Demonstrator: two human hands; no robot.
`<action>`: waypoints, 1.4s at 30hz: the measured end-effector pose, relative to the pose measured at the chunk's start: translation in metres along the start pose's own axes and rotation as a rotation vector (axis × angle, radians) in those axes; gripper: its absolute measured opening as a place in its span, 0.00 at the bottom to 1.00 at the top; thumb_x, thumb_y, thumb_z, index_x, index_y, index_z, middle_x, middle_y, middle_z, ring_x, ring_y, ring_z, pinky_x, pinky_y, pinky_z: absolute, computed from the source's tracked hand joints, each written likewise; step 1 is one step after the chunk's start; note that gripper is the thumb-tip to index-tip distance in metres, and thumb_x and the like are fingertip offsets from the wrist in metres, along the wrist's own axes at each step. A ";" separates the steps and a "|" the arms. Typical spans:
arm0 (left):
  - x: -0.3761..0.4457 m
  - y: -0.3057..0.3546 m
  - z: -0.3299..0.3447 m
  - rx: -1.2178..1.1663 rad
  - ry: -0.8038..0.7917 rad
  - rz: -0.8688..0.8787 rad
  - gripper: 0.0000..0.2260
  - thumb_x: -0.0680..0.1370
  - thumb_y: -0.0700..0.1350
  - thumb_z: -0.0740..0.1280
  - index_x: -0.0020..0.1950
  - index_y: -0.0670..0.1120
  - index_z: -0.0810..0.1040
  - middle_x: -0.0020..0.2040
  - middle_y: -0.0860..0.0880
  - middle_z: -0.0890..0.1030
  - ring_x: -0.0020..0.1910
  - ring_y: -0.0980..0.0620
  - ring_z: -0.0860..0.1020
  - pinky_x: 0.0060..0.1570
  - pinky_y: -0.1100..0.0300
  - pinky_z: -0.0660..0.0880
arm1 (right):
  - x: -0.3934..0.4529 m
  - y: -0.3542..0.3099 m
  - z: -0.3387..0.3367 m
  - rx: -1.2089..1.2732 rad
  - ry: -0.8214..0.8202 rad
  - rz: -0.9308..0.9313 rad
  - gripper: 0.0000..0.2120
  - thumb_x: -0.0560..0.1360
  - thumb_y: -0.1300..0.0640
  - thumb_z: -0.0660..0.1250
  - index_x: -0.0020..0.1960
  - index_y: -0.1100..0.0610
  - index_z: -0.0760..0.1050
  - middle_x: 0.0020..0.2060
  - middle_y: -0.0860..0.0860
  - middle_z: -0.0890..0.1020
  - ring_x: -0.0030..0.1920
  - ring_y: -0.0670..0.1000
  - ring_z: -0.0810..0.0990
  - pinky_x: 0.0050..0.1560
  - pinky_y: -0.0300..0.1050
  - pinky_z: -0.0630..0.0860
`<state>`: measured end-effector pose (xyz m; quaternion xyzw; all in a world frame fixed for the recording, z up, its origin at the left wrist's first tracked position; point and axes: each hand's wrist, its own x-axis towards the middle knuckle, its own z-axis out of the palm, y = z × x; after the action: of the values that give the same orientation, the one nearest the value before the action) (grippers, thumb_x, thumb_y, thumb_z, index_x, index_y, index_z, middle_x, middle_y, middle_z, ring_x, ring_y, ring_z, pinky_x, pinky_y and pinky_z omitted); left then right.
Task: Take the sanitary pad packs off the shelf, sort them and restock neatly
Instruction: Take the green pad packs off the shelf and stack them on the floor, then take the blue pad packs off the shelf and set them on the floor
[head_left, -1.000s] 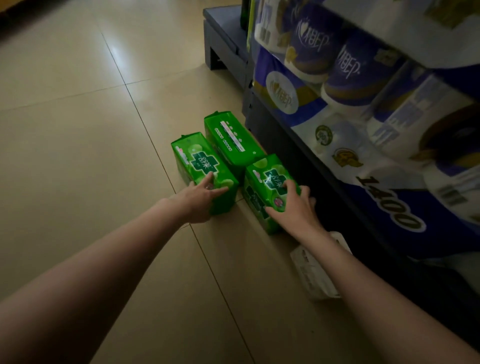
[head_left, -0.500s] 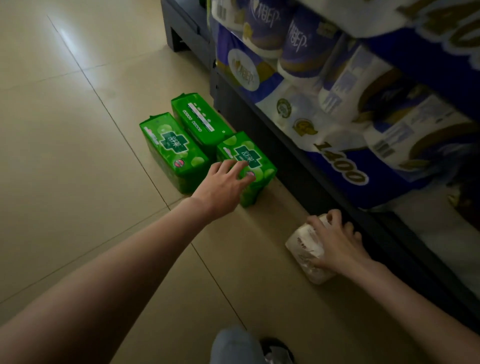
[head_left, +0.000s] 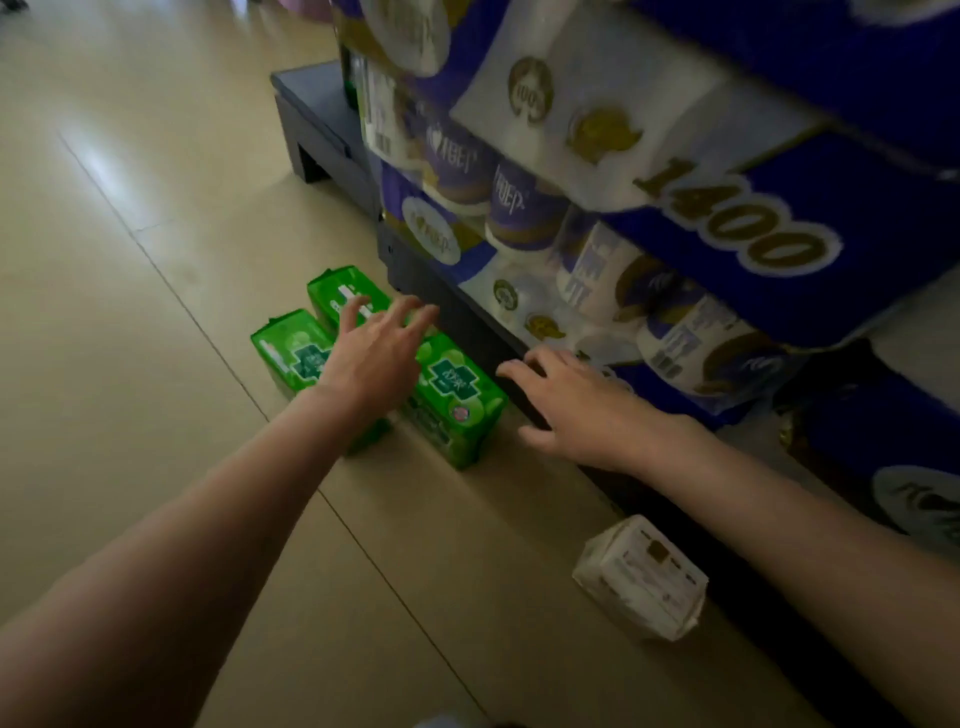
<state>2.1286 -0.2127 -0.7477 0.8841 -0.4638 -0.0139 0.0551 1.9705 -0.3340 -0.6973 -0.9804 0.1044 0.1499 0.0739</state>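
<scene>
Both hands empty, fingers spread: left hand (head_left: 376, 358) over green packs (head_left: 457, 395), right hand (head_left: 576, 410) beside shelf edge (head_left: 467, 332).

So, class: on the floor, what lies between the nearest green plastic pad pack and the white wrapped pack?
Nothing: the head view shows bare beige floor tile between the nearest green plastic pad pack and the white wrapped pack.

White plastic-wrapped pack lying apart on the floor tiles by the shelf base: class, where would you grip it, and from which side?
Probably from above, across the narrower sides of the white plastic-wrapped pack: it lies flat, its far side near the dark shelf base.
</scene>
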 end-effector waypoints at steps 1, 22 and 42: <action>0.002 -0.003 -0.023 -0.081 0.061 -0.063 0.28 0.75 0.40 0.62 0.75 0.47 0.59 0.73 0.44 0.63 0.67 0.44 0.70 0.70 0.45 0.51 | -0.004 -0.007 -0.027 0.030 0.050 -0.007 0.29 0.77 0.51 0.63 0.74 0.50 0.55 0.68 0.53 0.62 0.68 0.52 0.64 0.62 0.46 0.68; -0.033 0.165 -0.395 -0.395 0.103 0.078 0.30 0.73 0.40 0.67 0.73 0.46 0.60 0.68 0.43 0.70 0.65 0.42 0.71 0.65 0.44 0.62 | -0.343 0.049 -0.352 0.095 0.619 0.915 0.32 0.71 0.52 0.72 0.70 0.56 0.64 0.70 0.61 0.59 0.69 0.63 0.58 0.66 0.61 0.60; -0.050 0.400 -0.448 -1.152 -0.094 -0.092 0.22 0.78 0.42 0.63 0.70 0.54 0.63 0.63 0.50 0.71 0.51 0.54 0.76 0.44 0.63 0.76 | -0.386 0.197 -0.382 -0.224 0.800 0.534 0.39 0.64 0.56 0.74 0.71 0.51 0.62 0.66 0.61 0.69 0.62 0.64 0.68 0.58 0.61 0.66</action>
<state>1.8069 -0.3592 -0.2599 0.7292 -0.3446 -0.3058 0.5060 1.6721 -0.5214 -0.2399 -0.9020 0.3556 -0.2141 -0.1187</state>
